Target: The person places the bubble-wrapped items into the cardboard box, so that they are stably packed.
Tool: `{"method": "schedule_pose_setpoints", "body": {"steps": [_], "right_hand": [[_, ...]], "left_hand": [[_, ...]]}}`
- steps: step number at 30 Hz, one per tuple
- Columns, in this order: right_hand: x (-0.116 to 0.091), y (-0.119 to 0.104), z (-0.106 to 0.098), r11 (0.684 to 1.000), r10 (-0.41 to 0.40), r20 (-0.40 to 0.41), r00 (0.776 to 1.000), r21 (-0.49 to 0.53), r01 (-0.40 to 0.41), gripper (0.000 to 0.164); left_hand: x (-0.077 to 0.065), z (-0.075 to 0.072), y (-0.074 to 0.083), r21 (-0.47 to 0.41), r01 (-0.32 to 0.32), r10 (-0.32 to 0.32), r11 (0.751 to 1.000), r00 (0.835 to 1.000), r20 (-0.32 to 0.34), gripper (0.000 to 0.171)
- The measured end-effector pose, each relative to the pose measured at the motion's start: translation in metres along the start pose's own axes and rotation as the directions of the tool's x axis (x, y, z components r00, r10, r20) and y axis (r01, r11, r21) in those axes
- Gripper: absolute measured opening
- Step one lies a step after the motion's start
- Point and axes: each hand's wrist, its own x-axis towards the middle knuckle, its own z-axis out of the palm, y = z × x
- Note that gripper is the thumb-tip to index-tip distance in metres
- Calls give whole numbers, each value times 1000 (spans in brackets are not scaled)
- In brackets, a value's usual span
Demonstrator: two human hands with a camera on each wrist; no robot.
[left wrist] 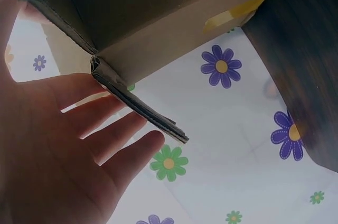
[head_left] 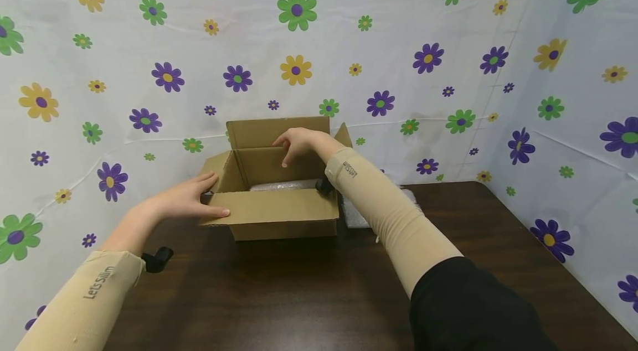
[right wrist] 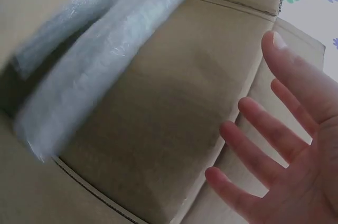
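Note:
An open cardboard box (head_left: 284,229) stands on the table with its flaps folded outward. My left hand (head_left: 181,199) is at its left front corner, the thumb lying on the front flap (head_left: 279,206). In the left wrist view, extended fingers (left wrist: 113,123) touch the edge of a side flap (left wrist: 142,109). Above the box opening hovers my right hand (head_left: 301,143), its fingers loosely bent around nothing. Two bubble-wrapped bundles (right wrist: 105,71) lie side by side inside the box, seen in the right wrist view. Their contents cannot be made out.
More bubble wrap (head_left: 356,218) lies on the table at the box's right side, partly behind my right arm. The dark wooden table (head_left: 279,295) reaches to a flower-patterned cloth (head_left: 448,135) at the back and right.

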Motion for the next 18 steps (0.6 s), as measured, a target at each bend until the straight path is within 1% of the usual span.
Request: {"method": "schedule_pose_setpoints", "body": {"steps": [7,11,15,18], "right_hand": [[-4,-1,-3,999,-28,41,999,28,27,66],[-9,-4,-7,997,-57,50,997,62,54,65],[-18,-10,-14,991,-102,27,994,92,99,64],[-30,-14,-24,983,-145,7,989,114,143,62]], "left_hand": [[1,0,0,5,1,-1,1000,1000,-1,106],[1,0,-1,9,1,-2,1000,1000,2,106],[0,0,-1,12,4,-4,1000,1000,2,105],[-2,-1,0,5,7,-7,1000,1000,1,105]]}}
